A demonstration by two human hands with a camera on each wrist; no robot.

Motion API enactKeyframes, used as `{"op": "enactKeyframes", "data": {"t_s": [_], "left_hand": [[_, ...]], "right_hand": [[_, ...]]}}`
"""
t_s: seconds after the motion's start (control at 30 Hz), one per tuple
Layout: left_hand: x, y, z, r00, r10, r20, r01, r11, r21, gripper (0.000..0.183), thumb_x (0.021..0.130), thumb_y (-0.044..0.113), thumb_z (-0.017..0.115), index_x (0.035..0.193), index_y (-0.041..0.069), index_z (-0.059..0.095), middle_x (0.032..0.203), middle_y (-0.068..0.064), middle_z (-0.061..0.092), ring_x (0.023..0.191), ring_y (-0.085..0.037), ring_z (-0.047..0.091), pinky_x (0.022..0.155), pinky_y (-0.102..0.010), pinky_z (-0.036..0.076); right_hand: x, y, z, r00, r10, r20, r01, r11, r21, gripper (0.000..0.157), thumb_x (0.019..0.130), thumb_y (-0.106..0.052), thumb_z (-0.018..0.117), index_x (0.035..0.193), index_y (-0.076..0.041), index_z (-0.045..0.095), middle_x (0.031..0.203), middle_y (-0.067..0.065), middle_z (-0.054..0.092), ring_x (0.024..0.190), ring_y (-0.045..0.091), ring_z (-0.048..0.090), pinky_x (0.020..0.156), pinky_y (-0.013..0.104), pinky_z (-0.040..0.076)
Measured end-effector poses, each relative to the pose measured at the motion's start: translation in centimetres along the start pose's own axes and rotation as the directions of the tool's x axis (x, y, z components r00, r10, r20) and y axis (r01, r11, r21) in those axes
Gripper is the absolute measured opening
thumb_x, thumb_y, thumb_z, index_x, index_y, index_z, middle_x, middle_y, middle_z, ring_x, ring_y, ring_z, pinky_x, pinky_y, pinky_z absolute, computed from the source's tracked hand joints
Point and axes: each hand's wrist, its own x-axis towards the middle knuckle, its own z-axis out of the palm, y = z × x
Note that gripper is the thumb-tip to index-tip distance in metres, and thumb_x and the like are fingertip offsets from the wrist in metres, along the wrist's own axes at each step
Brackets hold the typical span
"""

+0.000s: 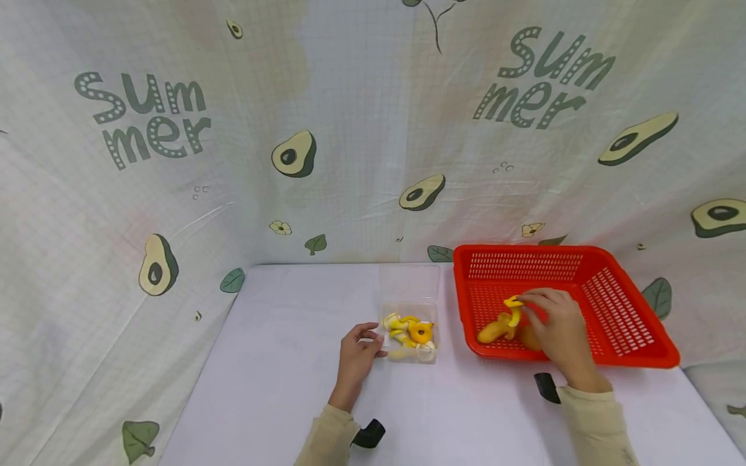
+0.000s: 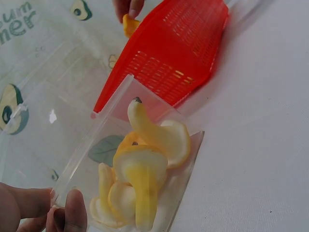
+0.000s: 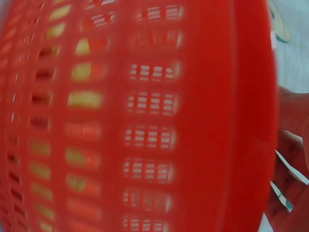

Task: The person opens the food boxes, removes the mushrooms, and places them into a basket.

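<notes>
In the head view, my left hand [image 1: 357,355] is at the left side of a small clear plastic box [image 1: 432,355], its lid standing back. The left wrist view shows that thumb and fingertips pinching the box's edge. Inside lie several pale-yellow mushroom-shaped pieces [image 2: 140,169] with thick stems, and an orange-yellow round one [image 1: 421,332]. My right hand [image 1: 556,333] is over the red basket [image 1: 632,317], pinching a curved yellow mushroom-shaped piece [image 1: 515,314] between thumb and fingers. Below it, brownish-yellow pieces [image 1: 494,329] lie in the basket, partly hidden by the hand.
Both containers stand on a white-covered table [image 1: 280,336], the basket to the right of the box. Behind the table hangs a pale curtain [image 1: 355,213] printed with avocados and lettering. The basket's slotted side fills most of the right wrist view.
</notes>
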Motion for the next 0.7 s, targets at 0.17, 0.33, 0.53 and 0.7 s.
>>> {"op": "enactKeyframes", "data": {"t_s": [0.17, 0.33, 0.53, 0.7], "left_hand": [[-0.1, 0.0, 0.0, 1.000, 0.006, 0.004, -0.006, 1.000, -0.001, 0.037, 0.097, -0.007, 0.070, 0.133, -0.011, 0.061, 0.103, -0.013, 0.061, 0.075, -0.016, 0.064, 0.073, -0.037, 0.069], [-0.1, 0.2, 0.0, 1.000, 0.011, 0.005, -0.011, 1.000, -0.006, 0.037, 0.097, -0.006, 0.070, 0.133, -0.011, 0.061, 0.103, -0.013, 0.061, 0.074, -0.015, 0.064, 0.073, -0.037, 0.069], [-0.3, 0.4, 0.1, 1.000, 0.019, 0.004, -0.019, 1.000, -0.023, 0.037, 0.097, -0.007, 0.070, 0.132, -0.012, 0.061, 0.102, -0.013, 0.062, 0.073, -0.015, 0.063, 0.072, -0.036, 0.069], [-0.4, 0.4, 0.1, 1.000, 0.027, 0.008, -0.026, 0.999, -0.030, 0.037, 0.097, -0.008, 0.069, 0.132, -0.012, 0.061, 0.101, -0.013, 0.062, 0.073, -0.015, 0.063, 0.073, -0.038, 0.069]], "right_hand": [[-0.5, 0.9, -0.7, 1.000, 0.016, 0.004, -0.016, 1.000, -0.019, 0.035, 0.073, 0.018, 0.086, 0.102, 0.002, 0.078, 0.105, 0.020, 0.072, 0.102, 0.042, 0.058, 0.083, 0.056, 0.047], [-0.7, 1.6, -1.2, 1.000, 0.018, -0.001, -0.018, 0.999, -0.030, 0.035, 0.073, 0.019, 0.085, 0.102, 0.002, 0.078, 0.104, 0.021, 0.072, 0.100, 0.043, 0.058, 0.082, 0.057, 0.046], [-1.0, 2.4, -1.8, 0.999, 0.051, 0.016, -0.051, 0.998, -0.042, 0.036, 0.074, 0.020, 0.084, 0.104, 0.002, 0.077, 0.106, 0.025, 0.072, 0.102, 0.046, 0.059, 0.085, 0.063, 0.047], [-1.3, 3.3, -2.4, 0.994, 0.104, 0.040, -0.100, 0.992, -0.078, 0.035, 0.076, 0.019, 0.083, 0.107, 0.004, 0.076, 0.109, 0.028, 0.071, 0.104, 0.049, 0.058, 0.087, 0.068, 0.047]]}}
